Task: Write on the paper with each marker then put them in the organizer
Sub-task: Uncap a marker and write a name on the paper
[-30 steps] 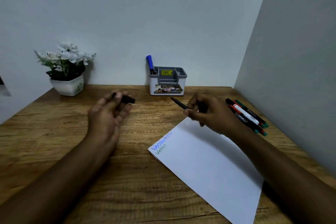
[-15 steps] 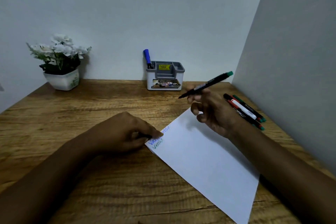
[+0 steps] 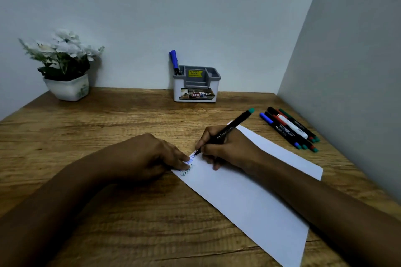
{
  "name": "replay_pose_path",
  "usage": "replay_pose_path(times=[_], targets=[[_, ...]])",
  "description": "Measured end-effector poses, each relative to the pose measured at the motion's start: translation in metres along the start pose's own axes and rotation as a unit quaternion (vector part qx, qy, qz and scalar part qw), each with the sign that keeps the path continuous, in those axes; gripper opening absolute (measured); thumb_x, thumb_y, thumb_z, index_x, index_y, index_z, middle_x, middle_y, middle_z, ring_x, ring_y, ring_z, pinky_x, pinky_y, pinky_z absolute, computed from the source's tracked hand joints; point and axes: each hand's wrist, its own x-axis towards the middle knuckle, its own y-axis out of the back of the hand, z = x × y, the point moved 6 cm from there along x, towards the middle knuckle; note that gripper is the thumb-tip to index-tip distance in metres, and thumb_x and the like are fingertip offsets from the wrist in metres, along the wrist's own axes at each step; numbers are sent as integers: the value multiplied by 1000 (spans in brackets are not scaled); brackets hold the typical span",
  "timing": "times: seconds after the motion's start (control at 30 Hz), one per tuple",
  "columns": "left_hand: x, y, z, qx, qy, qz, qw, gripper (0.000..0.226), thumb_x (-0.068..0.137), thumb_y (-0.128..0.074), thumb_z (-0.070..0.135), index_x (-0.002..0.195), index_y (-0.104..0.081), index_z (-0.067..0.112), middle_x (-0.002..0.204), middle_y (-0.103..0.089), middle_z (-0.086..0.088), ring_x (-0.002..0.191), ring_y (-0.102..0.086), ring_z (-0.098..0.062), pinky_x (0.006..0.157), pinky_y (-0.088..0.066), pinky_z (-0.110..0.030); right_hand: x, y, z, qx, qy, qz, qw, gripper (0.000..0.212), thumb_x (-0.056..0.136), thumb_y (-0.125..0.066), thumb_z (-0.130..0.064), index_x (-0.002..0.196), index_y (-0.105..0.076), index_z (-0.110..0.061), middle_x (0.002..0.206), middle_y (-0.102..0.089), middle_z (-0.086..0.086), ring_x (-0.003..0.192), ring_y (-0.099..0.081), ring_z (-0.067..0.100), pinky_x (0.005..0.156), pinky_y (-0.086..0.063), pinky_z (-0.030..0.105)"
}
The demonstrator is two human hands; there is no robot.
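Right hand (image 3: 227,149) pinches a slim black marker (image 3: 233,127) in a writing grip. Thumb and forefinger are closed round the lower barrel and the other fingers are curled under. The marker has a teal end cap and white print along its smooth round barrel, and it tilts up and away to the right. Its tip touches the paper (image 3: 249,197) at the far left corner, right beside blue and green handwriting. We see the paper as a plain white sheet, flat and matte, lying diagonally on the bench (image 3: 108,128), which is brown wood with coarse grain. Left hand (image 3: 152,156) lies palm down with its fingers pressed together, fingertips holding down that same corner. A boxy white plastic organizer (image 3: 195,84) with a grey compartment insert and stickers stands at the back against the wall. One blue-capped marker (image 3: 173,59) is upright in its left slot. The loose markers (image 3: 288,130) lie side by side, touching, right of the paper near the side wall. They have black barrels with blue, red and green ends. A white square pot (image 3: 68,89) of white flowers sits far left.
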Motion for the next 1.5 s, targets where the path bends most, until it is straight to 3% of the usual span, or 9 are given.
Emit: replay_pose_path(times=[0.17,0.33,0.63,0.83,1.0,1.17,1.5], targets=[[0,-2,-1,-9,-6,-6,1000,48,81,-36,39,119,-64,30,127,-58,17,122,-41,9,97,-31,-2,1,0,2,-6,-4,0,1000,17,84,-56,5,74,-63,-6,58,-58,8,44,-51,8,37,-43,19],[0,0,0,-8,-1,-5,1000,42,81,-47,21,119,-63,30,128,-57,15,122,-42,8,98,-31,-3,1,0,3,-18,8,-5,1000,11,84,-58,4,79,-65,-2,60,-58,10,45,-50,10,38,-41,19],[0,-1,0,-11,-13,0,1000,44,80,-49,16,119,-64,28,128,-57,13,124,-35,10,97,-25,2,2,1,3,-46,20,-3,999,8,77,-61,-2,79,-65,3,57,-57,10,39,-45,10,35,-39,19],[-1,-2,-2,-10,-10,-8,1000,45,80,-48,16,121,-62,30,129,-55,17,125,-35,11,97,-24,3,2,1,4,-44,14,9,999,10,83,-57,4,81,-66,1,51,-56,-1,39,-48,5,36,-41,19],[0,-3,-2,-14,-12,-14,1000,45,80,-47,18,121,-62,30,127,-50,23,115,-32,28,95,-23,4,2,-2,3,-43,14,-9,999,14,84,-58,3,76,-67,-6,54,-59,0,42,-49,6,37,-41,19],[0,-3,-2,-12,-9,-10,1000,45,80,-47,18,120,-63,29,129,-55,17,124,-36,11,96,-26,2,3,3,6,-18,-13,20,1000,19,83,-53,5,72,-65,-6,60,-57,11,45,-50,9,38,-43,20],[0,-3,-4,-12,-3,-14,1000,45,80,-46,19,121,-62,30,130,-55,16,125,-37,10,97,-27,1,5,2,6,-26,-17,22,999,10,83,-55,4,79,-65,2,59,-57,10,45,-49,10,37,-44,19]])
